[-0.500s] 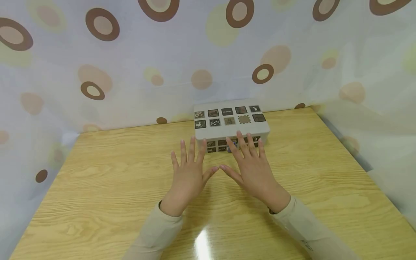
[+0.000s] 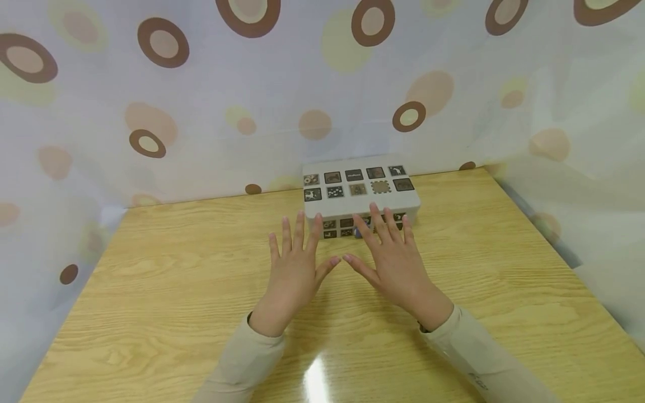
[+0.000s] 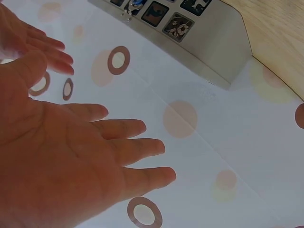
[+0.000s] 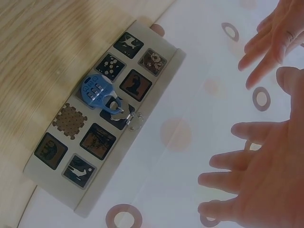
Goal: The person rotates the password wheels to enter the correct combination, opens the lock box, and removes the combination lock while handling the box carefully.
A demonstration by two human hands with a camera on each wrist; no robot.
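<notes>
A white box [image 2: 363, 208] with dark picture squares on its lid and front stands at the back of the table. On its front, a blue combination padlock [image 4: 97, 92] hangs from a metal hasp [image 4: 127, 116]; in the head view my right fingers partly cover it. My left hand [image 2: 293, 274] is held in front of the box, fingers spread and straight, holding nothing. Beside it my right hand [image 2: 398, 268] is spread the same way, also without anything in it. The two thumbs point at each other with a small gap between them.
The wooden table [image 2: 176, 280] spreads out around the box and under the forearms. Behind and at the sides hangs a white curtain [image 2: 227, 73] with brown and beige circles. A bright light reflection lies on the table's near part.
Both hands keep their spread pose in front of the box. The whole head view has shifted very slightly; the box and padlock stay in place on the table.
</notes>
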